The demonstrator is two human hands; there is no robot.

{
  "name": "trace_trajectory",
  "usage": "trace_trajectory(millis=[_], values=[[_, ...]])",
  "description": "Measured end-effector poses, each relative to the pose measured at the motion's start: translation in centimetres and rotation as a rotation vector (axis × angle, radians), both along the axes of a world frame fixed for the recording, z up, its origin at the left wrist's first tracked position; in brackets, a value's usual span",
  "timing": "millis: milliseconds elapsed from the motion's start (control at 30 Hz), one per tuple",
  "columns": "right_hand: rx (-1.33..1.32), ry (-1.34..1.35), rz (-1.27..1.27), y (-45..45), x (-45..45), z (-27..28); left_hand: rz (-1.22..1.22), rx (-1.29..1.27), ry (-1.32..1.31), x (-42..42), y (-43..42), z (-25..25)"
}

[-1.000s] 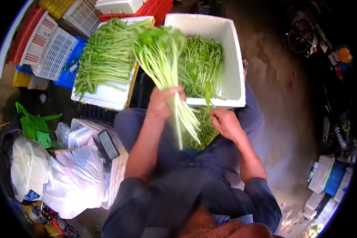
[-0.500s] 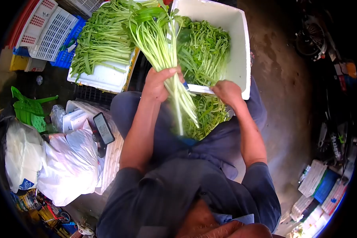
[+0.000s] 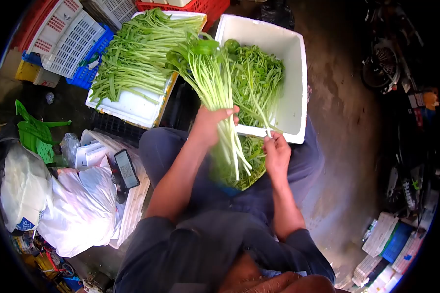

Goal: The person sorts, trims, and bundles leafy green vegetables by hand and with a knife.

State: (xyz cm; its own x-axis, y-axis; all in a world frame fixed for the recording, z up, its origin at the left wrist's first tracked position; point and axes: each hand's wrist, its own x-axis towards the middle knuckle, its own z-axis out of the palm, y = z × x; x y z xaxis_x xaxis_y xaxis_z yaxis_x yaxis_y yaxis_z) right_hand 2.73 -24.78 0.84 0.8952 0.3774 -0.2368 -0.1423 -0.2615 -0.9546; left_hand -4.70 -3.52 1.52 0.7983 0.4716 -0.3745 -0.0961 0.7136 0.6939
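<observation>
My left hand [image 3: 209, 128] is closed around a thick bunch of water spinach [image 3: 215, 80], leaves up and away, pale cut ends hanging towards my lap. To its right, my right hand [image 3: 277, 152] pinches the lower end of a single water spinach stalk [image 3: 260, 108] at the near rim of a white foam box [image 3: 294, 73]. Inside that box lie loose greens [image 3: 265, 68] and a round green object, partly hidden. More loose greens [image 3: 253, 149] sit between my legs, below the held bunch.
Left of the foam box, stacked water spinach [image 3: 132, 58] covers most of a white foam lid [image 3: 132, 107]. Plastic crates [image 3: 71, 41] stand at the far left. A phone [image 3: 126, 168] rests on a pale basket [image 3: 137, 195] with white bags [image 3: 83, 205]. Bicycle parts [image 3: 384, 63] are at right.
My right hand has drawn back from the box's near edge and now shows a single stalk in its fingers. My left hand and the bunch have shifted slightly right and nearer in view.
</observation>
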Motion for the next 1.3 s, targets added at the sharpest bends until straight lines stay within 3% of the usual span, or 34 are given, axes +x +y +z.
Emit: trace_trajectory(millis=[100,467,567,867,1033,1133,1300], values=[[0.193,0.066,-0.009,1.5,-3.9,0.0,-0.031,-0.039,-0.024,0.4,-0.6,-0.6],[0.203,-0.188,0.211,1.2,-6.3,-2.5,-0.125,0.015,-0.023,0.3,-1.1,-1.3],[0.318,0.098,0.277,0.0,-4.2,-2.2,-0.157,0.075,-0.015,0.1,-1.0,-1.4],[0.251,-0.025,0.123,7.1,6.6,0.9,-0.282,0.137,-0.079,-0.5,-1.8,-0.1],[0.185,-0.003,0.148,8.2,7.5,0.3,-0.304,0.162,-0.077,-0.6,-1.7,0.0],[0.119,-0.209,0.132,7.6,6.6,0.7,-0.279,0.163,-0.056,-0.3,-1.7,-0.6],[0.125,-0.203,0.231,7.1,6.4,-0.7,-0.269,0.117,-0.045,-0.3,-1.7,-0.3]])
